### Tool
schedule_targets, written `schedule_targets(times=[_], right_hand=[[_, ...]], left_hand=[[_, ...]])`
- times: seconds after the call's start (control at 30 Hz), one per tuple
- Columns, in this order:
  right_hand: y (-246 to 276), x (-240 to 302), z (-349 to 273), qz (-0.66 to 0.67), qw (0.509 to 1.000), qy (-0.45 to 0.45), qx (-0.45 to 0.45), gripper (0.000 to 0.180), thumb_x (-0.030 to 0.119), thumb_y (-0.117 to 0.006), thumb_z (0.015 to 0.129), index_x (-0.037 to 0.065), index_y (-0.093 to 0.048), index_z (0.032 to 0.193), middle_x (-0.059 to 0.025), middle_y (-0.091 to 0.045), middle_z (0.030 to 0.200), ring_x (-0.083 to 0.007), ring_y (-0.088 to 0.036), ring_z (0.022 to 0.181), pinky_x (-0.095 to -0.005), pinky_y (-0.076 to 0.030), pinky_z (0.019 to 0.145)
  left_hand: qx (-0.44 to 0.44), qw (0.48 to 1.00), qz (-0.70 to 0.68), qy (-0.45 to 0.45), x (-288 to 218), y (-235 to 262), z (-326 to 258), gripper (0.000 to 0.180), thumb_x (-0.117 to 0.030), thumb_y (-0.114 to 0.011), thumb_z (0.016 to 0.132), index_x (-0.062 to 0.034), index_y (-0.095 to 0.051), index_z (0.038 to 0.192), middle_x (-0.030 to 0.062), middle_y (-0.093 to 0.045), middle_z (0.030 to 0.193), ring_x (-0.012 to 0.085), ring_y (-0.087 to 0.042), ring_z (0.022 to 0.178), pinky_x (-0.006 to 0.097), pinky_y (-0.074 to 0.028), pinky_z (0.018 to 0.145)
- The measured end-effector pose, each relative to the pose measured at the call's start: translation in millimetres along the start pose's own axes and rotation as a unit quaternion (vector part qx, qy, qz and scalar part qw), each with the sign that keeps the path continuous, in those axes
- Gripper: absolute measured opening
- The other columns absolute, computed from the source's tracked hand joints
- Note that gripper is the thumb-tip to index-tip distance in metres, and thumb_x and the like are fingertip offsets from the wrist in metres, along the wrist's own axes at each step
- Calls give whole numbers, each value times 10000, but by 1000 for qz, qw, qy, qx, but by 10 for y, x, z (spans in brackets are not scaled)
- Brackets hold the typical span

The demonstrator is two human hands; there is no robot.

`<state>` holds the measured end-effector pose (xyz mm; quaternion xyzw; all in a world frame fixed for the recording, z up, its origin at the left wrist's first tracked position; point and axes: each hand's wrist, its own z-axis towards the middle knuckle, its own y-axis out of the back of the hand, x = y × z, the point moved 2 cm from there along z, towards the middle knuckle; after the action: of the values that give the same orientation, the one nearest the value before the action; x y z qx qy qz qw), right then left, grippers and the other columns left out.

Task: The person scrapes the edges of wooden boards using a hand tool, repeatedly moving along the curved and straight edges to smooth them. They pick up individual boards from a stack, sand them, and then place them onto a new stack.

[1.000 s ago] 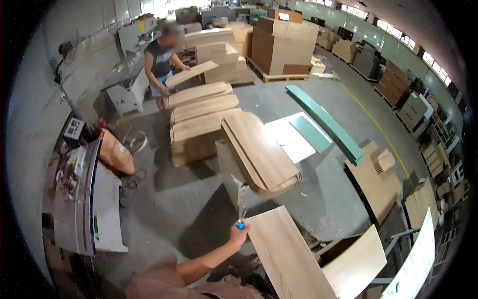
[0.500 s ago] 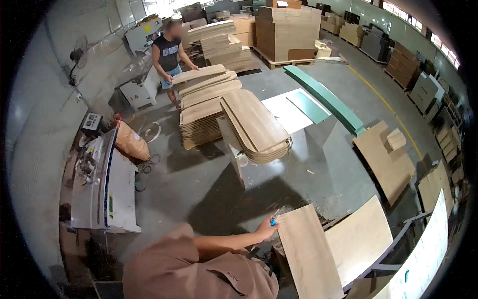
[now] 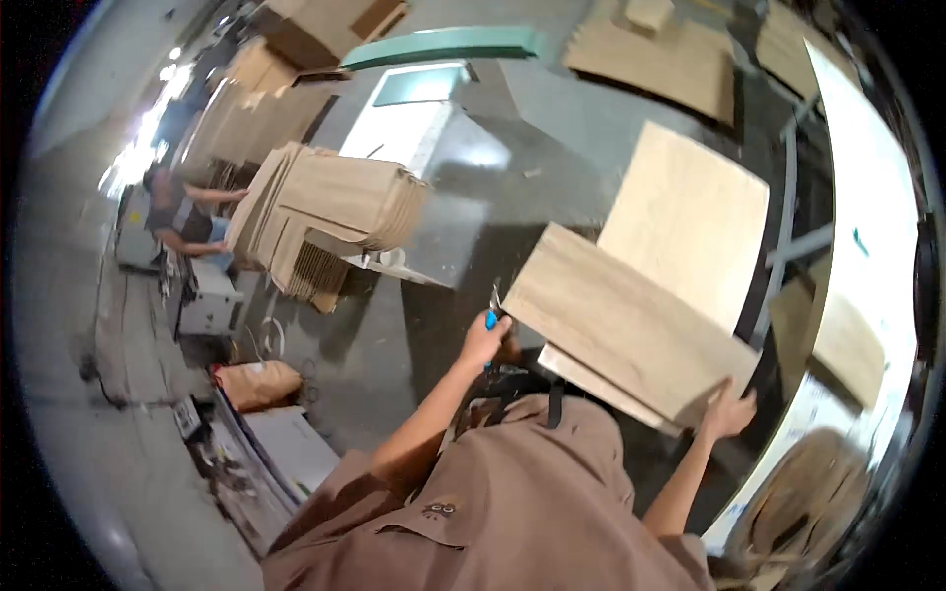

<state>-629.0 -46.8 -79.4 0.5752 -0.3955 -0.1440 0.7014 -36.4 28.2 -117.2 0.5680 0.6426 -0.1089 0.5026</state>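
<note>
At two o'clock the right hand (image 3: 727, 414) touches the wood-grain board (image 3: 626, 330), its grip unclear; at twelve the left hand (image 3: 483, 343) clasps a blue-handled tool (image 3: 490, 320). Handling the board, at one o'clock, seems underway; the next move likely needs steady support.
</note>
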Motion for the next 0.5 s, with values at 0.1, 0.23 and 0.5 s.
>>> schedule_targets(times=[0.1, 0.23, 0.5], right_hand=[[99, 460, -43, 50, 984, 143, -89, 708, 387, -836, 999, -11, -623, 1545, -263, -624, 1562, -440, -575, 1460, -584, -465, 1219], [-319, 1851, -778, 170, 923, 331, 97, 678, 360, -835, 976, 47, -633, 1542, -167, -582, 1628, -366, -483, 1561, -521, -350, 1331], [-962, 2650, -1408, 83, 920, 371, 96, 812, 551, -789, 981, 131, -560, 1637, -134, -496, 1686, -408, -361, 1645, -596, -227, 1392]], left_hand=[[32, 999, -2, -14, -430, 105, -162, 254, -330, -609, 1189, -80, -626, 1233, 36, -643, 829, 147, -622, 632, 378, -536, 589], [42, 970, 233, -63, -734, 240, -282, 265, -310, -535, 1218, -79, -605, 1326, 49, -679, 808, 158, -726, 683, 374, -591, 626], [96, 859, 499, -57, -1116, 105, -227, 319, -377, -567, 1153, -63, -597, 1202, 304, -784, 1008, 566, -748, 992, 688, -586, 844]])
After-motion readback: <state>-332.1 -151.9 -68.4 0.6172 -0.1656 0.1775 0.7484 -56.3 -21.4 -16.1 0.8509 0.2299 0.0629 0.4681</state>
